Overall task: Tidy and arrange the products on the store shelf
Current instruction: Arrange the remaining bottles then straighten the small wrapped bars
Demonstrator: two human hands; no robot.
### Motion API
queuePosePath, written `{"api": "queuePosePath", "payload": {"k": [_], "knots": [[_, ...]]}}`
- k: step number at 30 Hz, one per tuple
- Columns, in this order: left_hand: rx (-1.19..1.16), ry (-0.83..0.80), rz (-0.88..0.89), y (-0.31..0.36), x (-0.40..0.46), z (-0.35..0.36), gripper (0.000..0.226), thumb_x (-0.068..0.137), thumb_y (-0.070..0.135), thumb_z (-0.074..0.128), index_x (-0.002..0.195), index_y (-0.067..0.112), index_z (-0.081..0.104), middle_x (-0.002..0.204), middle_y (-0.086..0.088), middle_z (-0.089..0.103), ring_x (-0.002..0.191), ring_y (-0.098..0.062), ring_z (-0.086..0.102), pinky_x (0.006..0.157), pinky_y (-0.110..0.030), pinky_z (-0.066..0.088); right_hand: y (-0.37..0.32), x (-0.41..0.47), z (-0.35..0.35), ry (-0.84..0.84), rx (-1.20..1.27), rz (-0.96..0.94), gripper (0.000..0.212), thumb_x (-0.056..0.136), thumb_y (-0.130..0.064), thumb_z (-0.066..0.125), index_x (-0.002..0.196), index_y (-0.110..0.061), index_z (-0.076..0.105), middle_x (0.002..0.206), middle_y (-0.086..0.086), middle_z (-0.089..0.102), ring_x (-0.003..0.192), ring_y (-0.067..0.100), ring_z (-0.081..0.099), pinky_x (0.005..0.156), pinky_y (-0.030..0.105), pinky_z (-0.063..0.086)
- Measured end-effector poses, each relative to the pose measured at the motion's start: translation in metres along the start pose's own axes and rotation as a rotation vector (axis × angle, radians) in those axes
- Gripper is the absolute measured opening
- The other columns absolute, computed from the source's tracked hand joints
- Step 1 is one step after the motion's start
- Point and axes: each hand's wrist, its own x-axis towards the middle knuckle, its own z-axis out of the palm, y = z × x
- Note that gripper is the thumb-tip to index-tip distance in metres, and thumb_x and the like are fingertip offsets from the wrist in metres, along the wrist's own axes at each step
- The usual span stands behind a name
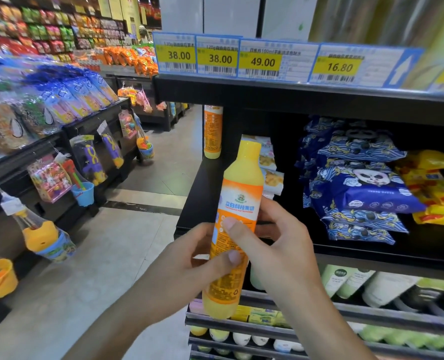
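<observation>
Both hands were clamped on a tall orange-and-yellow plastic bottle (237,224), the left hand (189,263) wrapping its lower body, the right hand (275,245) pinching the label beside it. The bottle stood tilted in the air, in front of the black metal store shelf (306,94). Just beyond the hands stood a matching bottle (212,131). To their right, blue panda-print snack bags (358,188) lay stacked; a careless swing might topple them.

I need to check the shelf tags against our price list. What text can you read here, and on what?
"38.00": first price tag
"38.00": second price tag
"49.00": third price tag
"16.80": fourth price tag
"立白科技集团": held orange bottle
Smaller print, barcodes: too blurred.
</observation>
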Motion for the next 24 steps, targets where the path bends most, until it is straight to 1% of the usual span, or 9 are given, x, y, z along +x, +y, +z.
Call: {"api": "queuePosePath", "payload": {"k": [3,5,7,10,13,16,18,21,24], "knots": [[-0.113,-0.075,-0.017,0.000,0.001,-0.003,0.046,0.082,0.063,0.069,0.124,0.046,0.067,0.128,0.006,0.073,0.120,-0.015,0.069,0.100,-0.038,0.056,-0.004,0.000,-0.004,-0.070,0.096,0.010,0.026,0.086,-0.028,0.081,0.104,-0.046,0.075,0.096,-0.014,0.078,0.088,0.005,0.073,0.068,0.016,0.057],[-0.145,-0.104,-0.021,-0.001,0.000,-0.005,0.045,0.084,0.060,0.068,0.126,0.043,0.067,0.128,0.003,0.073,0.120,-0.017,0.069,0.098,-0.033,0.058,-0.005,0.000,-0.005,-0.088,0.102,0.003,0.028,0.085,-0.027,0.081,0.104,-0.047,0.075,0.098,-0.012,0.078,0.090,0.008,0.074,0.071,0.018,0.059],[-0.168,-0.126,-0.012,-0.001,-0.001,-0.007,0.042,0.088,0.054,0.068,0.127,0.037,0.069,0.128,-0.001,0.074,0.120,-0.020,0.070,0.099,-0.028,0.057,-0.005,0.000,-0.007,-0.097,0.102,0.002,0.028,0.085,-0.028,0.081,0.105,-0.047,0.075,0.100,-0.013,0.078,0.094,0.009,0.074,0.076,0.023,0.061],[-0.178,-0.110,0.020,-0.001,-0.001,-0.005,0.038,0.090,0.047,0.070,0.124,0.033,0.072,0.125,-0.004,0.075,0.118,-0.023,0.071,0.099,-0.034,0.058,-0.006,0.000,-0.007,-0.106,0.113,0.014,0.027,0.087,-0.027,0.079,0.105,-0.047,0.075,0.100,-0.012,0.078,0.096,0.008,0.074,0.077,0.023,0.061],[-0.164,-0.055,0.039,-0.001,-0.001,-0.002,0.037,0.086,0.049,0.074,0.120,0.034,0.073,0.122,-0.002,0.076,0.115,-0.023,0.072,0.097,-0.040,0.059,-0.007,0.001,-0.007,-0.112,0.109,0.017,0.026,0.091,-0.027,0.076,0.104,-0.049,0.073,0.102,-0.014,0.077,0.099,0.006,0.072,0.076,0.025,0.059],[-0.125,0.006,0.052,-0.001,0.000,0.001,0.038,0.081,0.055,0.077,0.114,0.038,0.074,0.119,0.001,0.077,0.113,-0.021,0.073,0.098,-0.045,0.058,-0.008,0.001,-0.006,-0.125,0.114,0.033,0.023,0.089,-0.035,0.074,0.107,-0.049,0.072,0.106,-0.015,0.077,0.103,0.006,0.070,0.086,0.031,0.056],[-0.099,0.057,0.074,0.000,-0.001,0.003,0.038,0.078,0.059,0.077,0.110,0.041,0.073,0.116,0.004,0.078,0.110,-0.018,0.074,0.097,-0.045,0.058,-0.008,0.001,-0.005,-0.129,0.132,0.034,0.022,0.089,-0.042,0.074,0.111,-0.046,0.072,0.108,-0.015,0.076,0.105,0.007,0.070,0.090,0.034,0.056],[-0.032,0.135,0.105,0.002,-0.004,0.008,0.037,0.075,0.064,0.075,0.107,0.046,0.071,0.110,0.009,0.079,0.104,-0.012,0.075,0.089,-0.037,0.062,-0.010,-0.001,-0.001,-0.118,0.151,0.028,0.041,0.077,-0.063,0.071,0.115,-0.047,0.069,0.112,-0.014,0.075,0.107,0.007,0.070,0.090,0.033,0.057],[0.035,0.204,0.112,0.005,-0.006,0.012,0.041,0.070,0.068,0.072,0.107,0.049,0.068,0.105,0.016,0.078,0.101,-0.006,0.074,0.081,-0.029,0.063,-0.011,-0.004,0.003,-0.067,0.106,0.001,0.055,0.069,-0.071,0.070,0.120,-0.053,0.062,0.121,-0.016,0.070,0.111,0.005,0.067,0.084,0.031,0.059]]}}
